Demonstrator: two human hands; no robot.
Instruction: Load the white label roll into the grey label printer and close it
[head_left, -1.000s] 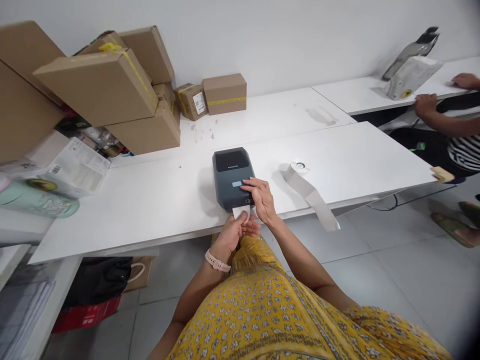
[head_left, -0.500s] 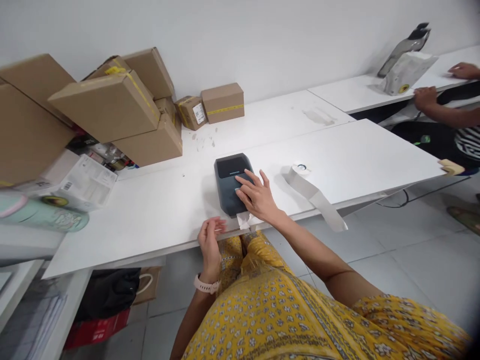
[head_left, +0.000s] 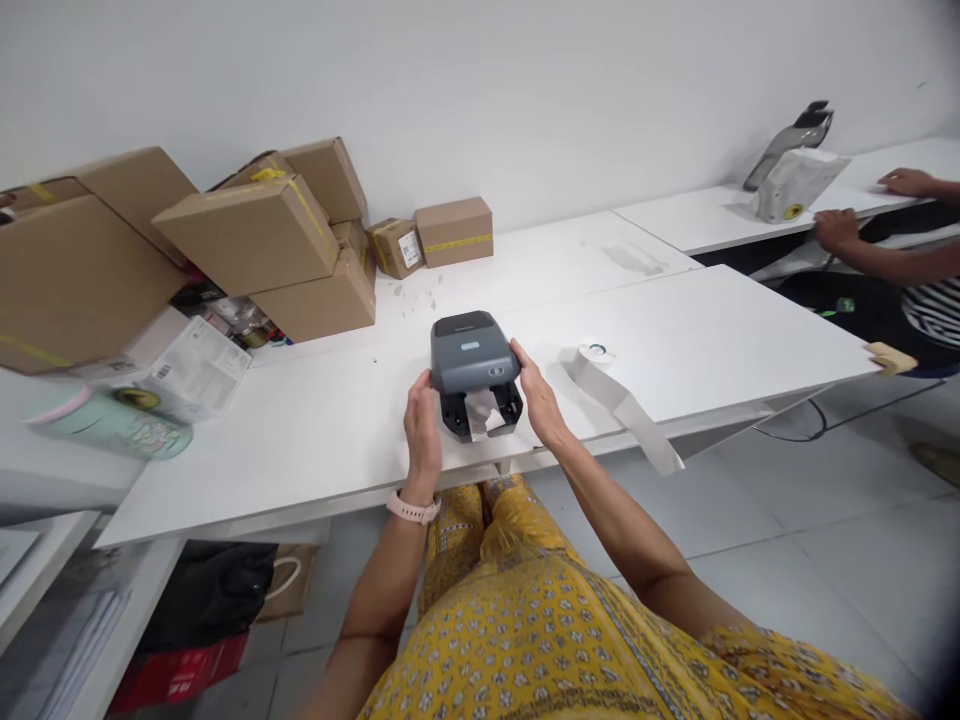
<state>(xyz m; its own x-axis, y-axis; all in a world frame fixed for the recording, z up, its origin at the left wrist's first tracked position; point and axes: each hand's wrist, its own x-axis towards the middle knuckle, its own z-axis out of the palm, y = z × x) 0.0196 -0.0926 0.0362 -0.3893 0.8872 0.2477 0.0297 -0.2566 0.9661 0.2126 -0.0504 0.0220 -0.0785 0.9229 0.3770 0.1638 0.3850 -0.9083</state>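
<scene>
A dark grey label printer sits on the white table with its lid tilted up at the front, so the black inside shows. A white paper strip with a torn end lies in the opening. My left hand grips the left edge of the lid. On the opposite edge, my right hand holds the lid too, its fingertips partly hidden. To the right lies a roll of white labels, its loose strip hanging over the front edge.
Cardboard boxes are stacked at the left, with a mint-green bottle and a white carton in front. Two small boxes stand by the wall. A co-worker's hands rest at the far right table.
The printer lid has risen from closed to partly open. My right hand has moved off its top to the right side, and my left hand has come up to the left side.
</scene>
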